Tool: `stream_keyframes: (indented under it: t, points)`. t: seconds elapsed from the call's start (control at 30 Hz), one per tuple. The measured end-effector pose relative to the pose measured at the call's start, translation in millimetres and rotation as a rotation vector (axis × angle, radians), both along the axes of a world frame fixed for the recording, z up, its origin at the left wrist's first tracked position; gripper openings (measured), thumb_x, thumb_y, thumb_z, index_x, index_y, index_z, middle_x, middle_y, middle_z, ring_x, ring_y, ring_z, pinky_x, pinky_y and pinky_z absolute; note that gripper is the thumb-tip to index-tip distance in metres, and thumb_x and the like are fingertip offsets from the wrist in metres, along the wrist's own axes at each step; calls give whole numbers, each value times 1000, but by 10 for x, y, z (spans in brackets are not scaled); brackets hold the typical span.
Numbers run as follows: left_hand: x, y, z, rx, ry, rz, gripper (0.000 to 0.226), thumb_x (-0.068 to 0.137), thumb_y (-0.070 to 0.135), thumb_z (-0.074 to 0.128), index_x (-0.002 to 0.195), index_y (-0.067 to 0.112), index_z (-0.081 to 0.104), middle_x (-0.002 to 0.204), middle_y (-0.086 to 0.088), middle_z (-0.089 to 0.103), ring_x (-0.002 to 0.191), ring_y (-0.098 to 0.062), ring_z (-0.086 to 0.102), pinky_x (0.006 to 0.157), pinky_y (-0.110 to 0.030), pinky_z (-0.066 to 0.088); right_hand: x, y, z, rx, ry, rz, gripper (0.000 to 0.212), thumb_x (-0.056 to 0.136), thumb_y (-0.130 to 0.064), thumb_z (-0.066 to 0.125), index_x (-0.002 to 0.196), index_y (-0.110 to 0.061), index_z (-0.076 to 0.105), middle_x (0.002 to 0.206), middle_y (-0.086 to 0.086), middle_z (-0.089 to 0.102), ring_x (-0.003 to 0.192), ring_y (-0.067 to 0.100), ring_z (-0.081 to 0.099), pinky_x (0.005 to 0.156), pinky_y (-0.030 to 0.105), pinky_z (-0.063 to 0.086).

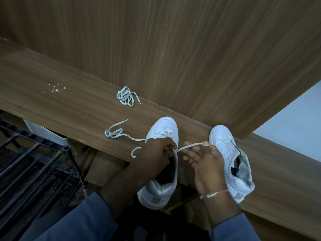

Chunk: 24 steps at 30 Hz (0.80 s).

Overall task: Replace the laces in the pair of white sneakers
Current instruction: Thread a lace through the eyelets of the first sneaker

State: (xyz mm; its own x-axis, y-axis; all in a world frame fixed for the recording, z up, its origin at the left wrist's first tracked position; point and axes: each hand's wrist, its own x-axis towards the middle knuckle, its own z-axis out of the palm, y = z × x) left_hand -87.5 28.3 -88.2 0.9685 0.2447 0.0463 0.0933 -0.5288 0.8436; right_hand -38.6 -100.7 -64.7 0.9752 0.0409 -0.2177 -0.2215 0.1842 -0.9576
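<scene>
worktop left: bare, open run | back: panel walls it off | middle: lace bundle by panel, lace loops near front edge, clear lane between | right: left shoe and right shoe close, taut lace spans their gap | below-left: rack

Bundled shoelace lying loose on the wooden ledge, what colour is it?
The bundled shoelace is pale grey-green; head view.

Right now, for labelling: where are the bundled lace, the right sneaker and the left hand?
bundled lace (125, 98), head view, coil middle
right sneaker (219, 134), head view, toe cap
left hand (154, 153), head view, back
</scene>
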Motion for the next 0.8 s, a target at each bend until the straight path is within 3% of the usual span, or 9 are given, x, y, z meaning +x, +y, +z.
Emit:
stream_keyframes:
  t: [0.1, 0.23, 0.27, 0.37, 0.5, 0.6, 0.67, 0.73, 0.8]
  points:
    - [-14, 8, 9, -25, -19, 15, 24, 92, 10, 53, 93, 32, 62, 84, 6, 69, 74, -4, 62, 64, -7, 41, 92, -128, 105, 3, 10, 36, 15, 104, -17, 41, 95, -11, 52, 63, 4, 66, 53, 15, 61, 48, 24, 50]
    - [-24, 3, 17, -58, -22, 25, 24, 93, 9, 52, 94, 30, 62, 86, 6, 68, 69, 3, 59, 62, -1, 40, 29, -180, -53, -902, -423, 307, 16, 97, -19, 52, 89, -28, 63, 73, -9, 67, 65, 6, 63, 66, 27, 53]
    - [-25, 6, 12, -42, -24, 26, 23, 93, 9, 52, 96, 28, 64, 87, 6, 68, 70, 2, 59, 62, 0, 39, -17, -161, -77, -992, -539, 384, 16, 96, -21, 53, 90, -32, 64, 77, -16, 68, 73, 0, 64, 73, 23, 52]
    - [-24, 19, -3, 33, -30, 38, 23, 93, 11, 50, 101, 26, 66, 93, 8, 68, 82, -3, 59, 68, -3, 39, -89, -121, -54, -980, -608, 527, 19, 98, -23, 53, 102, -34, 66, 86, -24, 65, 82, -12, 60, 71, 4, 42]
    - [-25, 32, -6, 36, -38, 62, 22, 92, 12, 54, 98, 28, 67, 90, 13, 66, 85, -1, 58, 75, -10, 45, -67, -170, -38, -1041, -550, 586, 19, 94, -16, 57, 83, -18, 73, 75, -7, 70, 72, 3, 63, 65, 19, 48]
    - [-13, 36, -5, 50, -44, 56, 23, 90, 11, 55, 96, 29, 68, 90, 12, 68, 84, -4, 59, 78, -18, 48, -39, -208, -26, -1086, -527, 536, 19, 94, -17, 59, 78, -22, 68, 75, -12, 68, 74, -2, 60, 65, 17, 45]
    - [-9, 42, -18, 40, -40, 49, 23, 88, 10, 56, 95, 28, 68, 86, 11, 68, 83, -7, 61, 78, -23, 50, -54, -169, 38, -916, -455, 402, 20, 97, -18, 56, 82, -23, 67, 79, -17, 67, 78, -5, 60, 76, 20, 46]
    - [1, 49, -25, 36, -42, 42, 23, 90, 11, 55, 95, 29, 68, 84, 12, 65, 83, -8, 62, 79, -23, 51, -61, -102, 201, -272, -273, 232, 23, 99, -11, 51, 81, -16, 63, 76, -14, 66, 88, 4, 65, 93, 32, 50]
    - [-1, 53, -33, 41, -34, 32, 21, 92, 13, 54, 98, 29, 67, 87, 13, 63, 86, -9, 62, 77, -11, 46, -72, -71, 398, 332, -148, 148, 23, 100, -9, 45, 79, -11, 55, 70, -5, 62, 92, 23, 70, 92, 41, 55]
